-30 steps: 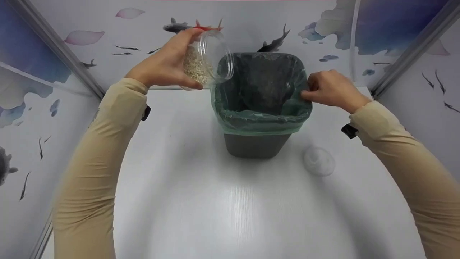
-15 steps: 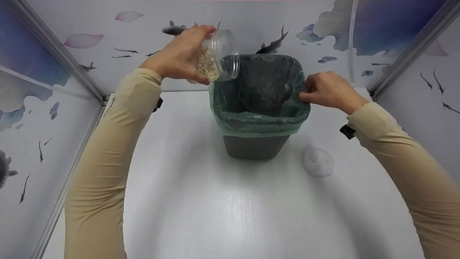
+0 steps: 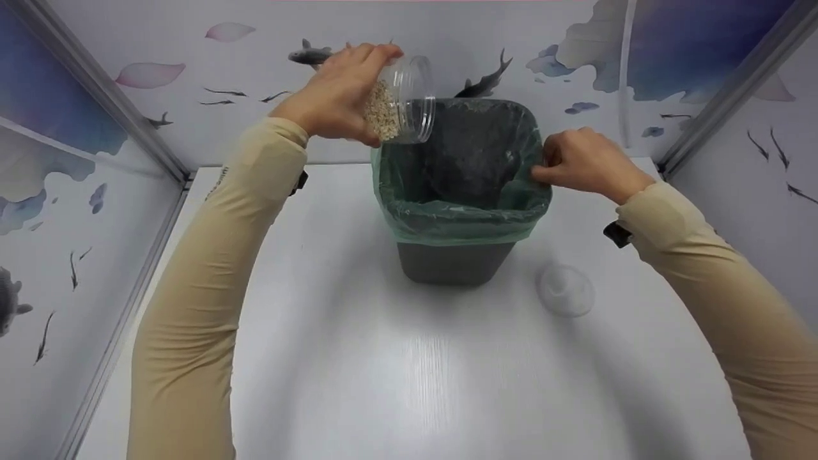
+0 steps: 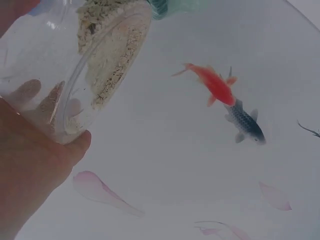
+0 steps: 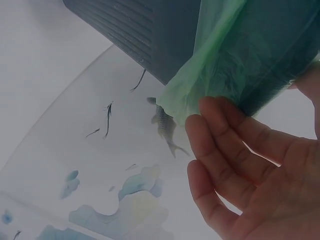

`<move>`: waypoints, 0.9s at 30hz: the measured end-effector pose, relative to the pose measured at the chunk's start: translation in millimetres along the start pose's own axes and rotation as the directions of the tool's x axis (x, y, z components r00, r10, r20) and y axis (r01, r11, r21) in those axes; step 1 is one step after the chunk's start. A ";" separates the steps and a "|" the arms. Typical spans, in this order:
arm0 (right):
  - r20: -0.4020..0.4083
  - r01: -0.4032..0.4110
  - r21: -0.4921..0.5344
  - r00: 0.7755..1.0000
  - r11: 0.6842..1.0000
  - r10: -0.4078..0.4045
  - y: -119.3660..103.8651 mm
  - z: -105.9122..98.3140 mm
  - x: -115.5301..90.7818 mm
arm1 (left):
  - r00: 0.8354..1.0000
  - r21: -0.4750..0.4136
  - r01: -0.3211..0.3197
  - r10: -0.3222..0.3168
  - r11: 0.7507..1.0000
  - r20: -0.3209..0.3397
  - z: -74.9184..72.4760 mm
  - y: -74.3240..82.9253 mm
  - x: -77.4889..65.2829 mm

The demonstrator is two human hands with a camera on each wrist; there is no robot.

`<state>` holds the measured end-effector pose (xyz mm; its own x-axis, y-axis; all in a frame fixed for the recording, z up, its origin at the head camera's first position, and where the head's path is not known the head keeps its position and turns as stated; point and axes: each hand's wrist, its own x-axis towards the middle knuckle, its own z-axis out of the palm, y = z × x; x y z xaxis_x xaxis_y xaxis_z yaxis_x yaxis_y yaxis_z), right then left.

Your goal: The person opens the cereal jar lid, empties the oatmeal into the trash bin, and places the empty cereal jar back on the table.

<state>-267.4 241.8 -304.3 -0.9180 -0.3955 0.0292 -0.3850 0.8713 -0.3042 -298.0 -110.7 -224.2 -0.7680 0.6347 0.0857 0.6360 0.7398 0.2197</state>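
Observation:
My left hand [image 3: 342,92] grips a clear plastic jar [image 3: 418,102] by its side, tipped over with its mouth above the bin's left rim. Pale oat-like flakes [image 3: 382,112] lie inside it; the left wrist view shows flakes [image 4: 117,70] clinging near the jar's base. Below stands a grey trash bin [image 3: 454,263], lined with a green plastic bag [image 3: 463,225] folded over the rim. At the bin's right edge, my right hand [image 3: 585,160] pinches the rim and bag between thumb and fingers. In the right wrist view, the bag [image 5: 225,65] hangs beside the curled fingers [image 5: 215,145].
A clear round lid [image 3: 565,291] lies on the white table [image 3: 383,370], to the right of the bin. Walls [image 3: 243,128] printed with fish and petals close off the back and both sides.
My left hand has moved right with the jar, bringing its mouth over the bin, and the flakes have shifted with it. The right hand keeps its place on the rim.

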 end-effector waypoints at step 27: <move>0.015 -0.018 -0.012 1.000 1.000 0.018 -2.2 -3.4 1.1 | 1.000 0.185 0.021 -0.017 0.983 -0.022 -1.8 11.3 3.6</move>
<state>-267.9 240.5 -300.3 -0.9233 -0.3840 0.0097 -0.3698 0.8817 -0.2930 -293.7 -100.4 -219.7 -0.7803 0.6168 0.1038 0.6228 0.7815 0.0383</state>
